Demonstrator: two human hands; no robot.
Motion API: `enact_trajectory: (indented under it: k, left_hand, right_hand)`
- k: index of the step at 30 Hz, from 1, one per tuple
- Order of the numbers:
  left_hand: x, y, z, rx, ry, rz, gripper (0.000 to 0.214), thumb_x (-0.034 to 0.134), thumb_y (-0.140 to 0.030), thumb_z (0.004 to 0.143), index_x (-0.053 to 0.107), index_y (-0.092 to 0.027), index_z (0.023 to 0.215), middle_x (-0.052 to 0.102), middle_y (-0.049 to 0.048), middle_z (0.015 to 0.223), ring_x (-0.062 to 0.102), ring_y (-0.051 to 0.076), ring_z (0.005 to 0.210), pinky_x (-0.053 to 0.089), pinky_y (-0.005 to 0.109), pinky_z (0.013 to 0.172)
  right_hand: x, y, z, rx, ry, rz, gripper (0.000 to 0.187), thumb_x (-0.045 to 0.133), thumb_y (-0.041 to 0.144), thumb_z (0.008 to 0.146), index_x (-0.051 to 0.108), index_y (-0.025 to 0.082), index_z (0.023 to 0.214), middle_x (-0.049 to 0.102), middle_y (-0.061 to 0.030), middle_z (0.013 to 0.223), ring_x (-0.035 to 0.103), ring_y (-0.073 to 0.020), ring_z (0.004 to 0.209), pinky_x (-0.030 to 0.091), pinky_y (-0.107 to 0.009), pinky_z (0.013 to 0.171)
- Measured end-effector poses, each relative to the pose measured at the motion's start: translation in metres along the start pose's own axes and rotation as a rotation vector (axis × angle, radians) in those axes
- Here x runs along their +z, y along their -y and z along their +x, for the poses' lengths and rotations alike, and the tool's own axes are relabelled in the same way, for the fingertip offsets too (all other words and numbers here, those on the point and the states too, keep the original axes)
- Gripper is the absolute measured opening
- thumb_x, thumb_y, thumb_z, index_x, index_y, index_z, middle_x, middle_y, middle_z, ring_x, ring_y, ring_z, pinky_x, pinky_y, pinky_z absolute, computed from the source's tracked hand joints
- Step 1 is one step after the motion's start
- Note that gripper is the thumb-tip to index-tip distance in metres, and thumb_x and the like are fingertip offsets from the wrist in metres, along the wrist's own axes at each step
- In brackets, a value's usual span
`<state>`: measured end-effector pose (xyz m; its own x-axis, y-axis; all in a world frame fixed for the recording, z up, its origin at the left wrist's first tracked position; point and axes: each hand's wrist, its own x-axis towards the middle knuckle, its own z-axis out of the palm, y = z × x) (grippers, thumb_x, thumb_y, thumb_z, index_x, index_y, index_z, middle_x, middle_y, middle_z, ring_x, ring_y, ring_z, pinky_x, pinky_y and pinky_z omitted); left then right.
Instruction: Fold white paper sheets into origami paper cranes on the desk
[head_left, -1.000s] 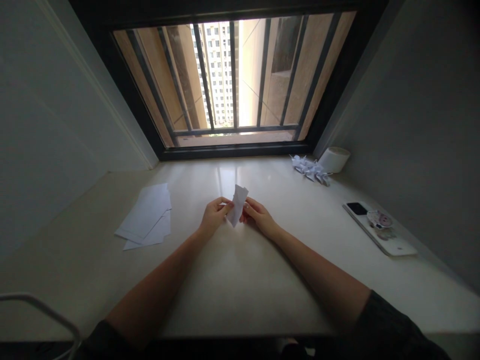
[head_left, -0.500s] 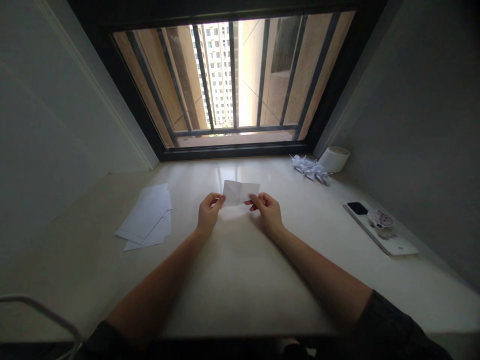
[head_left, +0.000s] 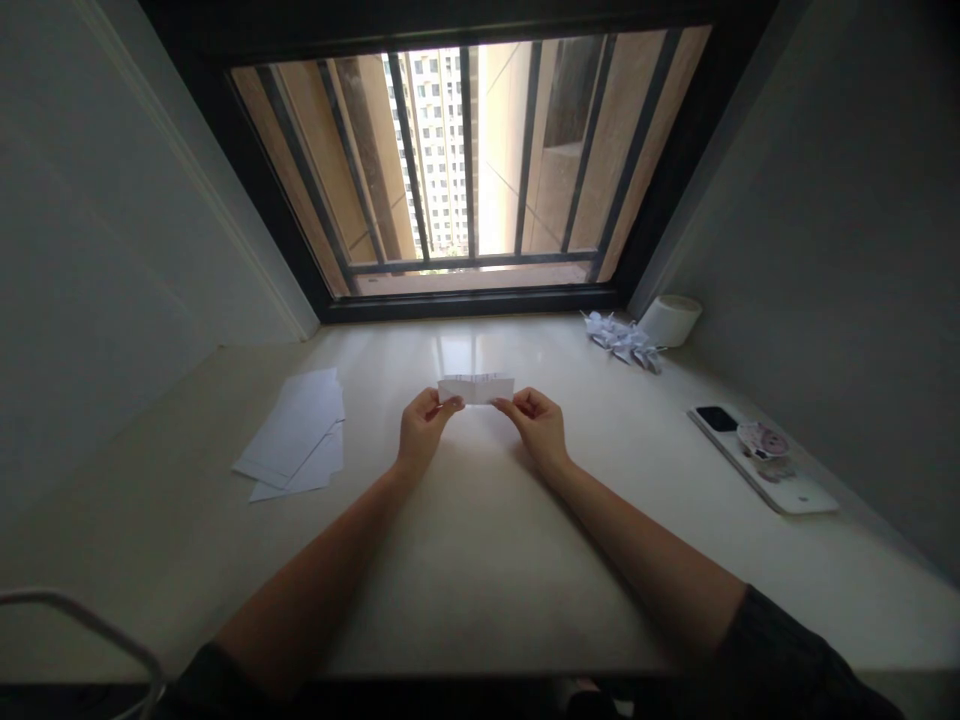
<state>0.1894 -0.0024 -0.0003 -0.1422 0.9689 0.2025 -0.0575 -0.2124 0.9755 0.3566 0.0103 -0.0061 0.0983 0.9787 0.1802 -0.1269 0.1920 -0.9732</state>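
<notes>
Between my two hands is a small piece of white paper (head_left: 477,389), creased down its middle, with its lower edge turned up and faint marks along the top strip. My left hand (head_left: 426,428) pinches its left end, thumb in front. At the right end, my right hand (head_left: 538,425) grips it between thumb and fingers. The paper is held just above the pale sill (head_left: 465,540). Fingers behind the paper are partly hidden.
White paper sheets (head_left: 296,430) lie overlapping on the left. Folded paper pieces (head_left: 622,340) are heaped at the back right beside a white cup-like container (head_left: 671,320). A phone (head_left: 761,460) lies at right; a pale cable (head_left: 90,625) curves at lower left. A barred window (head_left: 469,170) stands behind.
The paper was one flatter, taller sheet; now its lower part is folded up, making it a shorter strip. Both thumbs have moved inward along its lower edge.
</notes>
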Motion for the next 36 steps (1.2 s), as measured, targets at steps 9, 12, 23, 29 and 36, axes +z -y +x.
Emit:
enact_trajectory:
  k: [9, 12, 23, 29, 36]
  left_hand:
    - [0.0026, 0.0002, -0.001, -0.071, -0.06, -0.07, 0.061, 0.076, -0.032, 0.064, 0.047, -0.019, 0.116, 0.072, 0.0049, 0.081, 0.067, 0.019, 0.077, 0.05, 0.036, 0.08]
    - [0.0036, -0.0011, -0.0012, -0.089, -0.02, -0.054, 0.054, 0.075, -0.033, 0.064, 0.056, -0.014, 0.111, 0.072, 0.0085, 0.087, 0.067, 0.02, 0.082, 0.049, 0.038, 0.085]
    - [0.0039, -0.0035, -0.0033, -0.116, 0.039, -0.1, 0.038, 0.073, -0.037, 0.065, 0.069, -0.013, 0.095, 0.071, 0.0085, 0.096, 0.065, 0.022, 0.089, 0.047, 0.041, 0.091]
    - [0.0045, -0.0016, -0.0027, -0.184, -0.015, -0.154, 0.038, 0.073, -0.041, 0.065, 0.071, -0.013, 0.09, 0.071, 0.0073, 0.093, 0.065, 0.019, 0.085, 0.049, 0.037, 0.09]
    - [0.0069, -0.0036, -0.0034, -0.187, -0.046, -0.172, 0.038, 0.073, -0.04, 0.065, 0.071, -0.013, 0.091, 0.071, 0.0074, 0.094, 0.065, 0.019, 0.086, 0.048, 0.037, 0.09]
  right_hand:
    - [0.002, -0.0011, 0.0028, 0.054, 0.007, 0.152, 0.035, 0.079, 0.036, 0.056, 0.056, 0.021, 0.078, 0.064, 0.0029, 0.058, 0.058, -0.0137, 0.058, 0.041, -0.026, 0.057]
    - [0.0013, -0.0005, 0.0037, 0.081, 0.0, 0.148, 0.043, 0.077, 0.037, 0.058, 0.059, 0.02, 0.093, 0.066, 0.0008, 0.061, 0.061, -0.0155, 0.061, 0.044, -0.028, 0.061]
    - [-0.0019, -0.0015, 0.0035, 0.079, 0.084, 0.073, 0.03, 0.068, 0.047, 0.068, 0.069, 0.017, 0.069, 0.067, -0.0035, 0.065, 0.06, -0.0154, 0.063, 0.046, -0.029, 0.064]
    - [-0.0023, -0.0039, 0.0034, 0.081, 0.065, 0.062, 0.031, 0.068, 0.048, 0.067, 0.07, 0.017, 0.073, 0.068, -0.0035, 0.066, 0.058, -0.0153, 0.061, 0.046, -0.03, 0.064]
    - [-0.0015, -0.0021, 0.0021, 0.078, 0.062, 0.058, 0.029, 0.068, 0.046, 0.068, 0.071, 0.018, 0.072, 0.068, -0.0026, 0.065, 0.056, -0.0145, 0.059, 0.045, -0.029, 0.064]
